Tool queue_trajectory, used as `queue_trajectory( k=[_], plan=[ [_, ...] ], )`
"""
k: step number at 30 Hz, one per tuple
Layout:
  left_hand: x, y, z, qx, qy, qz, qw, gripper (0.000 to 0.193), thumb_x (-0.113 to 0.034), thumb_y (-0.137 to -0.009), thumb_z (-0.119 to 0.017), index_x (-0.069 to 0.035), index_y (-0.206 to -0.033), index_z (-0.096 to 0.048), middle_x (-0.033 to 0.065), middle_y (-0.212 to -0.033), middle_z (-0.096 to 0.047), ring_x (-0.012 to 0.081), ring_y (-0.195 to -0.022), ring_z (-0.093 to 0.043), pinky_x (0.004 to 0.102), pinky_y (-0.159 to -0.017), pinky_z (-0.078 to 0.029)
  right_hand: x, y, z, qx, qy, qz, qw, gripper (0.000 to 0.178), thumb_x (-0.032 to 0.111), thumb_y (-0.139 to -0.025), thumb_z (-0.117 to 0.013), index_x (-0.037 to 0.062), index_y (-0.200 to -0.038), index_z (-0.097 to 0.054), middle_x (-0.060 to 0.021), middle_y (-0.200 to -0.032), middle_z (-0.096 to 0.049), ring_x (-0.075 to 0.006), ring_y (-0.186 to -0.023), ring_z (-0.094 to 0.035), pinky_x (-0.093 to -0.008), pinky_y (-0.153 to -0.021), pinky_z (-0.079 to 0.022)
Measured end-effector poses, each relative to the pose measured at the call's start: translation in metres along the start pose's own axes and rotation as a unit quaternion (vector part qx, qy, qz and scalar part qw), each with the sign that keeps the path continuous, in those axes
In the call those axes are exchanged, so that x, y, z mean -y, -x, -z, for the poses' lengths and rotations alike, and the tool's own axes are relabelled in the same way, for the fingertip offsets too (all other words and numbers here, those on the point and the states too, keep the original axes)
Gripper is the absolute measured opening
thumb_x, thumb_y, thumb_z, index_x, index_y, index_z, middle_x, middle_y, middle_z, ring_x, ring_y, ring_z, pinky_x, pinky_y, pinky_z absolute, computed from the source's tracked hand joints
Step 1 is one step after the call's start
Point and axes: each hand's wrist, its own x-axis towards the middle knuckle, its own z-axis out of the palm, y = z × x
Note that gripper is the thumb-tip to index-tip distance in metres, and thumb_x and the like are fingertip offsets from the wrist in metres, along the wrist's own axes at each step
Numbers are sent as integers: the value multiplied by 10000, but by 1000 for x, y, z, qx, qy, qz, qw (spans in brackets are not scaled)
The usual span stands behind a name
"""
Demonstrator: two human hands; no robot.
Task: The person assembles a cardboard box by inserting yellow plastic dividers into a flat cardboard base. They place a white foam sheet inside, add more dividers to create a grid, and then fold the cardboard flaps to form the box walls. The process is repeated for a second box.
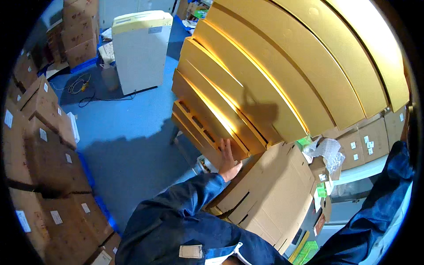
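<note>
My left hand [228,160] lies flat, fingers apart, against the lower edge of a tall stack of flat brown cardboard sheets [274,75] that fans up to the upper right. It presses where the stack meets a pile of folded cartons [269,194] lying below it. My left arm in a dark blue sleeve [185,203] reaches up from the lower edge. My right arm's blue sleeve [380,203] rises along the right rim, and the right hand is out of the picture.
A white floor-standing machine [141,48] stands on the blue floor [128,145] at the upper left, with cables beside it. Stacked brown cartons [39,145] line the left side. Bubble wrap [329,152] and green items lie at the right.
</note>
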Motion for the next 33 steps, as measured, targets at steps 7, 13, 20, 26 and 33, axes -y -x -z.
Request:
queue_trajectory(
  k=[7, 13, 20, 26, 33],
  plan=[
    [-60, -28, 20, -5, -125, -238, 963, 812, -205, -809, -650, -21, -1444, -179, 267, -1489, -132, 420, -1390, -136, 567, -1096, -152, -2, -4, 16, -9, 10, -2, 1000, 752, 547, -832, -579, 36, -1357, -409, -126, -1369, -415, -243, -1231, -410, -406, -974, -366],
    [-71, -66, 0, 53, -258, -296, 918, 722, -459, -940, -413, 30, -1433, -215, 217, -1522, -99, 357, -1421, -73, 557, -1121, -28, 20, -9, 28, -2, -7, 12, 1000, 765, 566, -810, -610, 34, -1337, -454, -118, -1342, -463, -225, -1200, -462, -385, -947, -406],
    [-97, -61, 15, 6, -148, -365, 919, 731, -394, -887, -538, 23, -1408, -242, 274, -1480, -161, 417, -1397, -112, 621, -1092, -78, 26, 7, 22, -16, 22, -37, 999, 828, 629, -794, -567, 44, -1360, -419, -193, -1295, -479, -310, -1217, -461, -443, -994, -391],
    [-186, -99, 26, 3, -189, -468, 863, 757, -272, -766, -693, 87, -1339, -354, 290, -1438, -230, 459, -1359, -169, 655, -1055, -144, 35, 18, 21, -41, 32, -66, 996, 892, 640, -763, -605, 23, -1367, -380, -266, -1284, -472, -364, -1202, -479, -511, -962, -419],
    [-187, -119, 20, 55, -256, -471, 842, 859, -329, -771, -689, -15, -1432, -238, 194, -1520, -141, 394, -1408, -107, 609, -1097, -86, 52, 24, 11, -10, -28, -52, 998, 808, 589, -808, -594, 23, -1348, -390, -226, -1222, -499, -312, -1149, -512, -424, -919, -464]
  ],
)
